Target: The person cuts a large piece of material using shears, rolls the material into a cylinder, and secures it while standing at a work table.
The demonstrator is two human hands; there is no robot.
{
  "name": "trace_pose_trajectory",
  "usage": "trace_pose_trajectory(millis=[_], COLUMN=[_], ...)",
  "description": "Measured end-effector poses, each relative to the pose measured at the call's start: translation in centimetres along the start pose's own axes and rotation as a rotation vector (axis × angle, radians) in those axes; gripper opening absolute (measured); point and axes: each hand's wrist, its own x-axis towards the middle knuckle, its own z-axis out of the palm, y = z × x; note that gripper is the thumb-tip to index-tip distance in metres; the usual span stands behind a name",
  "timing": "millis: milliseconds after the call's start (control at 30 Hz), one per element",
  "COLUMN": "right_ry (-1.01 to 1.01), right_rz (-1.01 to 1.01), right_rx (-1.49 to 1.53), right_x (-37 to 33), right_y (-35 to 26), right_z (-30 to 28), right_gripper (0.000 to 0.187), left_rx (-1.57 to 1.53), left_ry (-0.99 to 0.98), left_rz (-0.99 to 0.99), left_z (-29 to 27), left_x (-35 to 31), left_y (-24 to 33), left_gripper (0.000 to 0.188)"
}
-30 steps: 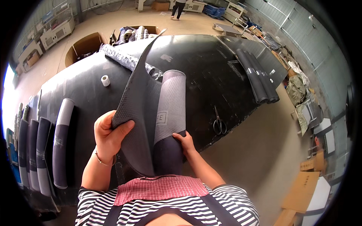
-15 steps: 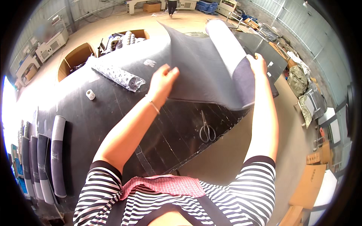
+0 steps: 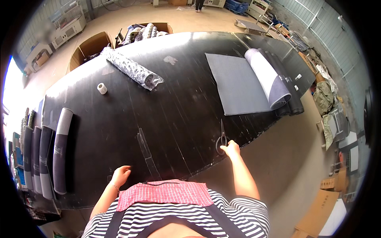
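My right hand (image 3: 231, 148) closes on one handle loop of a pair of black-handled scissors (image 3: 222, 139). The scissors lie near the table's front edge, blades pointing away from me. My left hand (image 3: 120, 175) hovers over the near side of the black table (image 3: 174, 131), fingers loosely curled, with no object seen in them. Beyond the scissors is a partly unrolled mat (image 3: 242, 85), its grey underside spread flat and its right part still in a white-and-purple roll (image 3: 270, 79).
Dark rolls (image 3: 291, 95) lie beside the mat. A plastic-wrapped roll (image 3: 133, 70) and a small white tape roll (image 3: 102, 88) lie on the left half. Several rolled mats (image 3: 61, 152) line the left edge. Cardboard boxes (image 3: 91, 45) stand beyond the table.
Both hands have come back toward me, away from the mat. The mat, held up by its roll before, now lies on the table. My right hand has reached the scissors.
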Motion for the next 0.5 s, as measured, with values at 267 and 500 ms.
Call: trace_pose_trajectory(millis=[267, 500], right_ry=[0.028, -0.361], right_rz=[-0.231, 0.168], right_rx=[0.017, 0.135], right_x=[1.6, -9.0], right_y=[1.4, -1.5], right_z=[2.4, 4.3], right_gripper=[0.044, 0.018], left_rx=[0.039, 0.375], left_ry=[0.187, 0.689], left_rz=[0.141, 0.093], left_z=[-2.6, -18.3], left_x=[-3.9, -8.4], left_y=[-0.4, -9.0], left_gripper=[0.038, 0.03])
